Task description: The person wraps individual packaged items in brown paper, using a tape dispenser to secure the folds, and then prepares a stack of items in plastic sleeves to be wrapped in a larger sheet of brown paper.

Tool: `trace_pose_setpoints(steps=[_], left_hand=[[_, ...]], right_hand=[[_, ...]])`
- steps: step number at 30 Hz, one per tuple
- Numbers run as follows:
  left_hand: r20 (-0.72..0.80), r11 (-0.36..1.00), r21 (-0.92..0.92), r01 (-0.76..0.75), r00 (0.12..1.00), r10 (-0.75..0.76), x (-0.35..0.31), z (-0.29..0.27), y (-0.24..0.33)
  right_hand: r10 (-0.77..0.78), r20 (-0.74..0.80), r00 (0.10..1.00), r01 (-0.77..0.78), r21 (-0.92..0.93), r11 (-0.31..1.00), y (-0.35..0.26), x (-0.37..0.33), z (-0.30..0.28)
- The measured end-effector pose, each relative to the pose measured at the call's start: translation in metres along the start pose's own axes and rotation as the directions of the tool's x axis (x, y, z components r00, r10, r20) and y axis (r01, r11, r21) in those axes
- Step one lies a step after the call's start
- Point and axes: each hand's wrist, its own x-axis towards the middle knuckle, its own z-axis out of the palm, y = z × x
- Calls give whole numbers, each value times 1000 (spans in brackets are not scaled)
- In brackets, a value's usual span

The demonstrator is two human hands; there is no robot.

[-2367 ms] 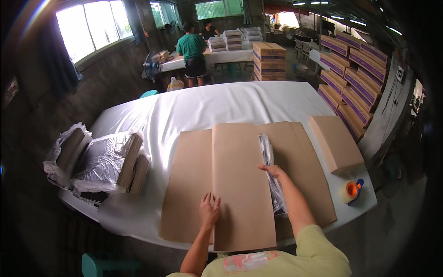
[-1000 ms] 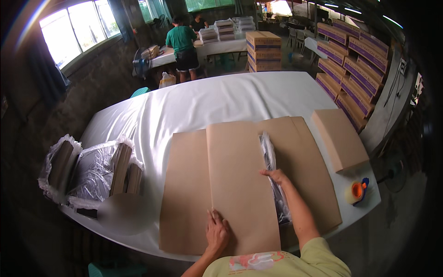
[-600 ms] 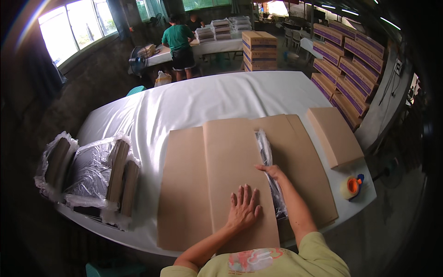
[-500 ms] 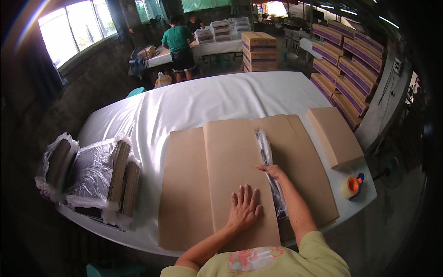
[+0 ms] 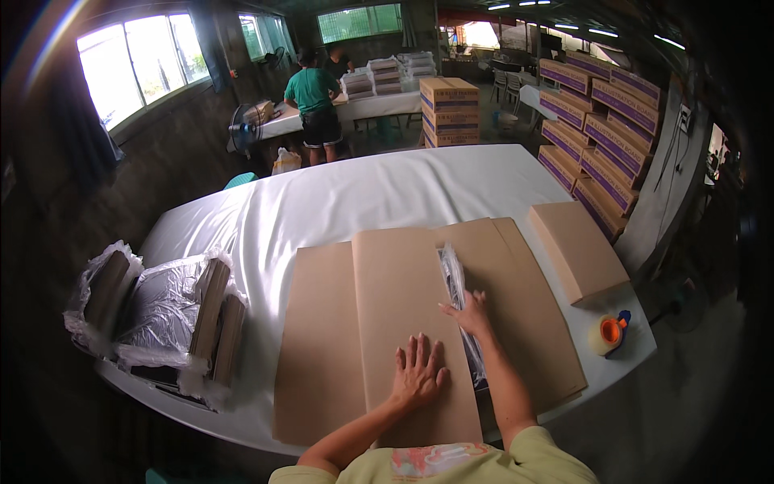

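Note:
My left hand (image 5: 419,373) lies flat, fingers spread, on a large brown paper sheet (image 5: 395,282) folded over a bundle. Beside the fold's right edge, my right hand (image 5: 469,313) has its thumb stretched left toward that edge and its other fingers apart from it. It holds nothing that I can see. Between the folded part and the brown sheets (image 5: 524,306) on the right, a strip of the clear-plastic-wrapped bundle (image 5: 453,270) shows. The rest of the bundle is hidden under the paper.
Plastic-wrapped dark board packs (image 5: 165,310) stand at the table's left. On the right are a closed brown package (image 5: 576,250) and a tape dispenser (image 5: 609,332). Beyond the white-covered table (image 5: 322,202) are stacked cartons (image 5: 601,137), a fan (image 5: 242,129) and two people (image 5: 314,97).
My right hand's fingers have lifted and spread a little by the paper's edge. My left hand stays flat on the sheet. The whole view has shifted slightly.

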Motion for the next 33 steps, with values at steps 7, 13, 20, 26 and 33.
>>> trace_pose_setpoints(steps=[7, 13, 20, 26, 33], left_hand=[[50, 999, -35, 15, 999, -13, -1, -3, 5], [54, 998, -59, 10, 999, -7, 3, -1, 8], [42, 999, -40, 12, 999, -11, 0, 1, 4], [36, 1000, -20, 7, 999, -6, -1, 4, 1], [9, 999, -34, 14, 1000, -14, -2, 4, 1]], right_hand=[[140, 46, 989, -147, 353, 924, 42, 15, -122], [543, 26, 839, -538, -109, 836, 182, -36, -85], [594, -50, 803, -595, -113, 796, 173, -58, -105], [479, 35, 877, -473, -112, 874, 200, -43, -104], [320, 142, 937, -304, -125, 944, 193, -34, -122]])
